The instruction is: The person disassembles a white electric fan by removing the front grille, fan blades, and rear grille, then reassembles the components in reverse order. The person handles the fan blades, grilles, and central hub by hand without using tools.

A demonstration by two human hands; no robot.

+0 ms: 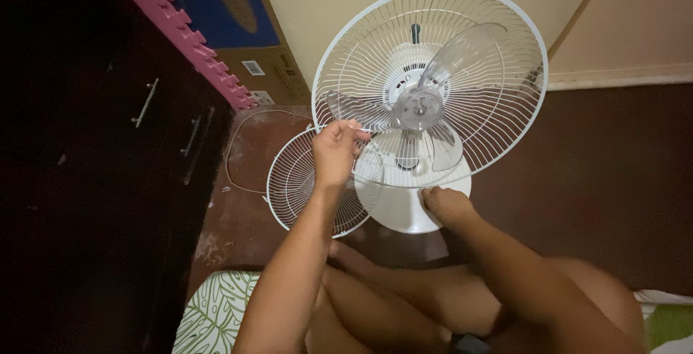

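The left hand [334, 153] has a narrow grip, fingers pinched on the lower left rim of the fan's rear grille [498, 116], where clear blades [422, 105] sit on the hub. The right hand [446, 204] rests on the white round base [393, 213]; whether it grips cannot be told. The loose front grille [292, 184] lies on the brown floor [606, 173], partly hidden by the left forearm. A dark cabinet [94, 152] stands left, a cardboard box [249, 29] behind it.

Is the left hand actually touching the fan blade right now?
Touching. The head view shows the left hand with its fingers closed on the tip of a clear fan blade inside the rear fan guard.
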